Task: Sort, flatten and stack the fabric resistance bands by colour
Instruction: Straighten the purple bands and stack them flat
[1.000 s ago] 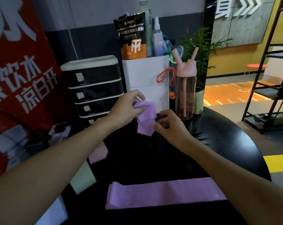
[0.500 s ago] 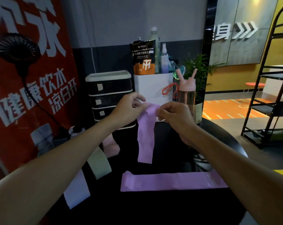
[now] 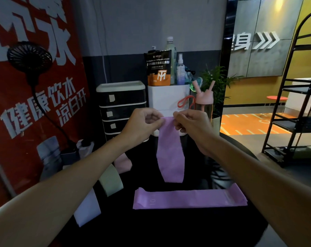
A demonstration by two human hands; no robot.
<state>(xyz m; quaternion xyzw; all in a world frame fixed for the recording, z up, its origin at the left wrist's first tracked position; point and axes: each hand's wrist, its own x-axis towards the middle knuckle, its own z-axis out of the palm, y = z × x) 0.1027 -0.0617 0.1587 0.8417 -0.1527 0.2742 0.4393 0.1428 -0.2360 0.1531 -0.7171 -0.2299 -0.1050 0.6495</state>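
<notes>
Both left hand (image 3: 142, 126) and right hand (image 3: 191, 125) pinch purple band (image 3: 170, 154) (hanging below their grip).

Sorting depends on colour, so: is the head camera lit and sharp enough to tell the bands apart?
Head view: dim over the black table; held purple band and flat purple band read clearly; pink band and green band at left are shadowed, slightly soft; edges bend from the wide lens.

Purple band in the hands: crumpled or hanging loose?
Hanging loose: the purple band drapes downward, left hand and right hand pinching its top.
</notes>
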